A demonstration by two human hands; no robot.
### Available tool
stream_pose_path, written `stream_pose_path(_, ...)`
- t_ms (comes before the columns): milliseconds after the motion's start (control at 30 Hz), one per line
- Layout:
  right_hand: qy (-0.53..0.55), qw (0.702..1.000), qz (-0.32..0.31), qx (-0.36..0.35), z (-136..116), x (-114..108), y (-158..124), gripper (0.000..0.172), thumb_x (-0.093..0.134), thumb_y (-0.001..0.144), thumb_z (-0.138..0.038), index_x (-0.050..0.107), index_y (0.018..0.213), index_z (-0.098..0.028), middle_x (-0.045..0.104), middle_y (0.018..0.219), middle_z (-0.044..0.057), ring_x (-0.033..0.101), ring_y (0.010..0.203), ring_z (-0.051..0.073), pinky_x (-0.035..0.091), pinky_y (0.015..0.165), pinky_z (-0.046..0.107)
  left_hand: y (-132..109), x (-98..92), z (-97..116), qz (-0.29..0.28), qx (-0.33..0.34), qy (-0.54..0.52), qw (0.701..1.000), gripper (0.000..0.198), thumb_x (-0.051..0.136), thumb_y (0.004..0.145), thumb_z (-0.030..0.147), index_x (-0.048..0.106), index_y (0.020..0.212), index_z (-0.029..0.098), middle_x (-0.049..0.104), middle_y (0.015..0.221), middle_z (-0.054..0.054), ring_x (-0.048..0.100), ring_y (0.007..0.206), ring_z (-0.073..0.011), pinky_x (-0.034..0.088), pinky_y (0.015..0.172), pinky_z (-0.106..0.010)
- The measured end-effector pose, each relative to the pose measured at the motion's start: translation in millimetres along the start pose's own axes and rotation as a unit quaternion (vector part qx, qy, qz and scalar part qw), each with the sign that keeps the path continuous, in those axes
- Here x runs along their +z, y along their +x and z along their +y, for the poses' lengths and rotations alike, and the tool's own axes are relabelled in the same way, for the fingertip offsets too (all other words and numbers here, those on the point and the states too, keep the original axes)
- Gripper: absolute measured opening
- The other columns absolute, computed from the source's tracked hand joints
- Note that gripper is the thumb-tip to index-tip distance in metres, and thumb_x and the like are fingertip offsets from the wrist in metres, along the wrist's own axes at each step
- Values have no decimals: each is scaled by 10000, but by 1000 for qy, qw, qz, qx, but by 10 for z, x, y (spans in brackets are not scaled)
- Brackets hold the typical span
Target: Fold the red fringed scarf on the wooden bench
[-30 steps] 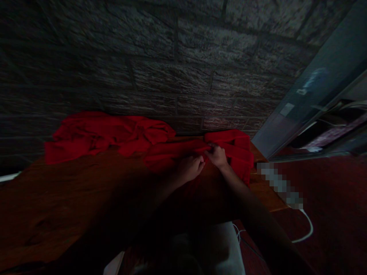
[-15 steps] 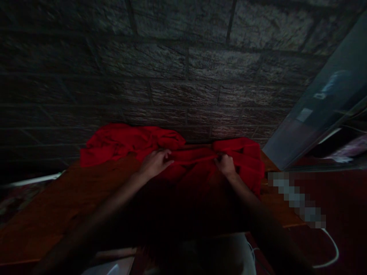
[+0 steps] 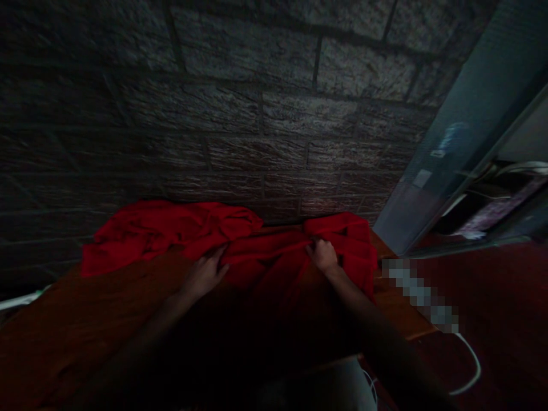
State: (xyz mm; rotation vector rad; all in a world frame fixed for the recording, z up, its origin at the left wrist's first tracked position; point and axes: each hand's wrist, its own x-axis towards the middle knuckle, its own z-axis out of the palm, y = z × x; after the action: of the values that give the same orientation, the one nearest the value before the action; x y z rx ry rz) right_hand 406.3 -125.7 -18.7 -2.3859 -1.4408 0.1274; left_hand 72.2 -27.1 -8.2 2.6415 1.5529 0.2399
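Observation:
A red cloth [image 3: 265,246], possibly a garment, lies rumpled across a wooden table. One bunched part of it spreads to the left along the wall, and a folded part sits at the right. My right hand [image 3: 324,257] is closed on a raised fold of the cloth. Against the left end of that same fold rests my left hand [image 3: 204,275], its thumb and forefinger apart. Between the hands the fold runs nearly straight. Dark shadow hides the cloth's near part.
The wooden table [image 3: 115,308] backs onto a block wall [image 3: 231,148]. A power strip [image 3: 422,294], blurred out, lies at the table's right side with a white cable [image 3: 477,365] trailing down. A grey-blue metal frame [image 3: 445,134] stands at the right.
My left hand has slid leftward along the fold, widening the gap between my hands. My right hand keeps its hold on the cloth. The view has shifted slightly.

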Motion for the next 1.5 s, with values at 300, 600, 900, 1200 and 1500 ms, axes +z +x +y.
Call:
stream_pose_path(300,32,999,17,-5,58,21,33,368,491,957,-271,643,1283,-193,721,1126,126,670,1065,236,470,914,277,-76,-25,28,27,33,39,998,538,357,954,307,461,1480,278,573,1408,-109,631,1149,-322,541,906,-452)
stream_pose_path(600,48,999,8,-13,133,62,67,398,562,926,-334,637,1301,-224,713,1164,103,663,1077,242,472,923,292,-71,-6,48,4,-18,43,999,575,371,965,366,412,1508,184,676,1251,-155,667,1081,-317,521,930,-413)
stream_pose_path(900,56,997,26,-46,207,95,92,315,555,935,-249,684,1218,-195,715,1172,83,662,1090,225,453,958,260,-128,-4,19,3,-13,61,998,546,371,971,324,391,1516,290,675,1263,-129,660,1098,-311,524,926,-443)
stream_pose_path(1200,60,996,12,-57,203,51,51,292,559,940,-235,693,1194,-181,716,1173,76,664,1092,223,441,973,260,-148,-24,50,10,-15,69,997,541,362,974,329,416,1508,257,672,1269,-129,667,1091,-306,531,925,-427)
stream_pose_path(1500,41,997,18,-62,181,30,2,317,542,949,-238,676,1225,-158,705,1197,90,660,1107,227,450,965,253,-170,-8,55,8,-41,85,996,528,381,971,328,457,1483,227,666,1277,-142,665,1095,-318,535,908,-433)
